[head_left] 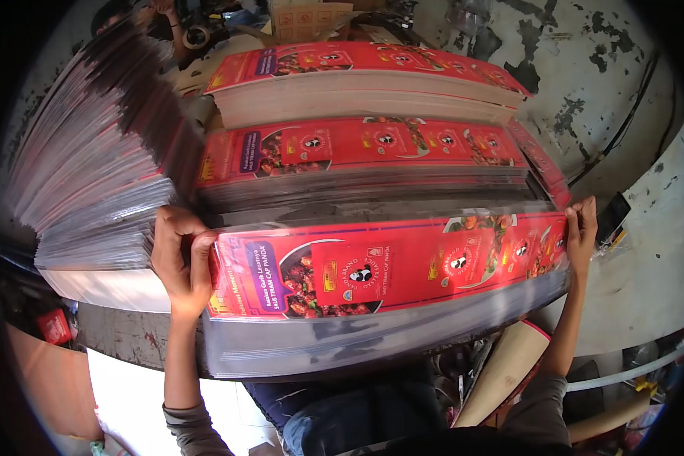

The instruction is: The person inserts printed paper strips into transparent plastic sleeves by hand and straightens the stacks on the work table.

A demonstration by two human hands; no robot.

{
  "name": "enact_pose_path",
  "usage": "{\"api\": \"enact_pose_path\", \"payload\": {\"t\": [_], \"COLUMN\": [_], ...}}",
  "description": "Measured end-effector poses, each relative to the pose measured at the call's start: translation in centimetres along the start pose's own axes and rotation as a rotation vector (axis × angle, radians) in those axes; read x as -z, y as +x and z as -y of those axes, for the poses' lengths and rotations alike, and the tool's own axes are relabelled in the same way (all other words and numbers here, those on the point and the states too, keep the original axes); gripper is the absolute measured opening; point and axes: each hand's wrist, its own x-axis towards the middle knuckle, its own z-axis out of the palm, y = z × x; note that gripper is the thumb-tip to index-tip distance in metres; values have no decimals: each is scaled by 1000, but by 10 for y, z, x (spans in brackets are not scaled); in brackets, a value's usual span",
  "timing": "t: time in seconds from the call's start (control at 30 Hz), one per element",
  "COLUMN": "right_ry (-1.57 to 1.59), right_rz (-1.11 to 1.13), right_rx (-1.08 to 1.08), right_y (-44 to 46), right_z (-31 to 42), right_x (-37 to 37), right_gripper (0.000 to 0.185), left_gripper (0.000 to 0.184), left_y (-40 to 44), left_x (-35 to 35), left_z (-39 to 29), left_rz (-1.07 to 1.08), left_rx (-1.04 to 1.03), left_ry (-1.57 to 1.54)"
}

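Two red-topped stacks [361, 99] [357, 150], one red front sheet [403, 262]

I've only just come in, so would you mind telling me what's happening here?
A person is holding a red printed sheet by its two ends, the left hand at one end and the right hand at the other. It lies above a stack of clear plastic. Behind it are two more red-topped stacks, and a tall, leaning pile stands to the left.

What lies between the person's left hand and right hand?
Head view: a long, rectangular red printed sheet spans from the left hand to the right hand.
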Motion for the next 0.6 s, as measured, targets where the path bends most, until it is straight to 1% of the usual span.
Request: {"api": "enact_pose_path", "payload": {"t": [0.17,0.23,0.27,0.3,0.33,0.37,0.43,0.5,0.53,0.57,0.6], "right_ry": [-37,-105,-85,-67,-21,27,-52,-142,-128,-116,-107], "right_rz": [4,18,24,35,13,-10,136,159,153,102,54], "right_rx": [28,86,56,27,50,71,-42,6,-1,87,175], "right_y": [16,42,59,80,100,118,147,155,150,144,141], "right_z": [0,-7,-10,-13,-21,-29,-34,-42,-46,-49,-49], "right_x": [-1,-5,-10,-16,-30,-47,-83,-125,-143,-160,-172], "right_gripper": [14,17,19,22,24,27,26,24,24,23,24], "left_gripper": [8,7,8,10,14,14,26,36,39,42,46], "left_y": [9,35,51,71,90,105,126,113,99,81,65], "left_x": [4,3,2,1,-2,-7,-17,-28,-36,-42,-43], "left_z": [-10,-19,-21,-20,-16,-12,-10,-12,-15,-15,-12], "left_rz": [14,23,29,15,2,4,-79,207,324,441,554], "left_rx": [46,13,10,-66,-142,-142,-364,-96,-106,-111,-97], "left_ry": [68,208,273,412,550,559,760,596,592,584,651]}}
